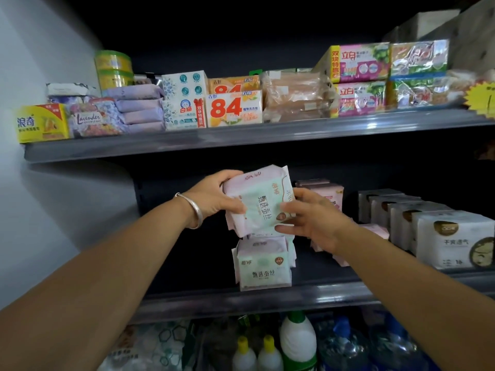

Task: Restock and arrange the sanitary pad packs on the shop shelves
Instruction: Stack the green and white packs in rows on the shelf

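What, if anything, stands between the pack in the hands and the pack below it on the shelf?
Nothing visible: both hands, left and right, hold the tilted pack directly above the standing pack, with only open space between.

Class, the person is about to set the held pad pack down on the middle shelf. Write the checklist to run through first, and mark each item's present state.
1. Left hand grips the held pack: ok.
2. Right hand grips its other side: ok.
3. Held pack level: not ok, tilted.
4. Matching pack stands below as base: ok.
5. Pink packs to the right leave room: cannot tell.
6. Middle shelf edge bare in front: ok.
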